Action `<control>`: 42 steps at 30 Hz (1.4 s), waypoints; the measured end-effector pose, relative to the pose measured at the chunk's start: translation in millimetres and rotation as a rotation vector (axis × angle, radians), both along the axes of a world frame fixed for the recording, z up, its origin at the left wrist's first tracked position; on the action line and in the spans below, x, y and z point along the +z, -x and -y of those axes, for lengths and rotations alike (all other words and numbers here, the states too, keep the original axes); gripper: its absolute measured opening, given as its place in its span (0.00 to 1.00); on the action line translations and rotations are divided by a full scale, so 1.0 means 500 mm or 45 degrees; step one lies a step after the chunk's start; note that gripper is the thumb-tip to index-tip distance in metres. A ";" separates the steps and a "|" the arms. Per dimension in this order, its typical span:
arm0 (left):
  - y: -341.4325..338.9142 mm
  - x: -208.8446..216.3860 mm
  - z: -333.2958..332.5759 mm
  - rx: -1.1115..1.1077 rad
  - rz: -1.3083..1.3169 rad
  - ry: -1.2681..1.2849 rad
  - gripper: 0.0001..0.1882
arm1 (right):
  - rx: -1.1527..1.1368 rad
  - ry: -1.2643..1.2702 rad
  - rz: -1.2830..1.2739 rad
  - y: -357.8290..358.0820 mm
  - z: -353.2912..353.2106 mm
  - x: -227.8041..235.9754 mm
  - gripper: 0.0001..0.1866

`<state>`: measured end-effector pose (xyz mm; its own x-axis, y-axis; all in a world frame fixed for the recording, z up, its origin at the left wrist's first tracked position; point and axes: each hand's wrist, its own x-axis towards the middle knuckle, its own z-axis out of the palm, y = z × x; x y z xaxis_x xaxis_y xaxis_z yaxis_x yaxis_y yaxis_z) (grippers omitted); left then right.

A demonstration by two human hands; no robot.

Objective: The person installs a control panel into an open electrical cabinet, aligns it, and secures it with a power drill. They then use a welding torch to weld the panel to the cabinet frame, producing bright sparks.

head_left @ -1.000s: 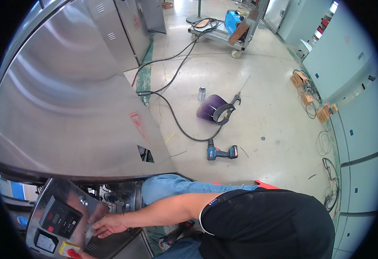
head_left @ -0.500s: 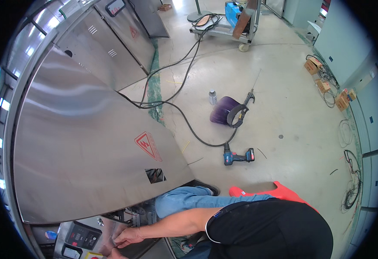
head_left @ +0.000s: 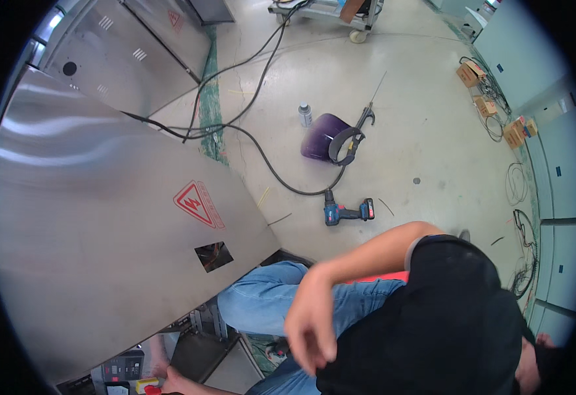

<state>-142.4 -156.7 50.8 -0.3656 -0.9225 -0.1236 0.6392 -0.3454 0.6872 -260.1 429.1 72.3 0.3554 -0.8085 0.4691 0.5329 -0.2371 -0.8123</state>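
Observation:
At the lower left, my left hand [head_left: 172,380] is at the edge of a metal control panel [head_left: 125,367] with a dark display and a red knob on a yellow base [head_left: 148,386]. Its thumb lies along that edge and the fingers seem closed on it, partly cut off by the picture's lower edge. My right hand [head_left: 311,322] hangs over my jeans, away from the panel. Slightly blurred, its fingers are loosely curled and apart, with nothing visible in them. Beside the panel, a dark cabinet opening [head_left: 202,352] shows below a large steel door [head_left: 103,250].
On the floor ahead lie a blue cordless drill [head_left: 344,210], a purple welding visor [head_left: 327,138], a spray can [head_left: 305,114] and a black cable [head_left: 268,164]. A wheeled cart [head_left: 327,16] stands farther off. Cardboard boxes [head_left: 472,72] and cable coils line the right-hand cabinets [head_left: 561,191].
My right hand has left the panel's edge and come back right, over my leg. The left hand is still at the panel. The view has shifted, so the floor things sit higher and farther left.

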 end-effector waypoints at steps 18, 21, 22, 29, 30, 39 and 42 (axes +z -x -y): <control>-0.109 -0.038 0.071 0.144 0.027 -0.015 0.50 | -1.859 -2.246 -1.290 0.221 -0.393 -0.870 0.34; -0.116 -0.050 0.078 0.157 0.019 -0.017 0.49 | -1.594 -2.361 -1.293 0.215 -0.410 -0.876 0.38; -0.120 -0.053 0.080 0.163 0.016 -0.012 0.49 | -1.610 -2.341 -1.383 0.204 -0.409 -0.869 0.30; -0.100 -0.069 0.104 0.136 0.026 -0.013 0.49 | -1.661 -2.464 -1.710 0.165 -0.441 -0.868 0.10; -0.101 -0.074 0.111 0.143 0.019 -0.010 0.49 | -1.720 -2.441 -1.688 0.158 -0.446 -0.856 0.10; -0.124 -0.123 0.225 0.108 -0.114 0.058 0.49 | -1.755 -2.203 -1.491 0.040 -0.361 -0.614 0.08; -0.085 -0.124 0.234 0.141 -0.169 -0.092 0.47 | -1.629 -2.129 -1.346 -0.036 -0.330 -0.628 0.10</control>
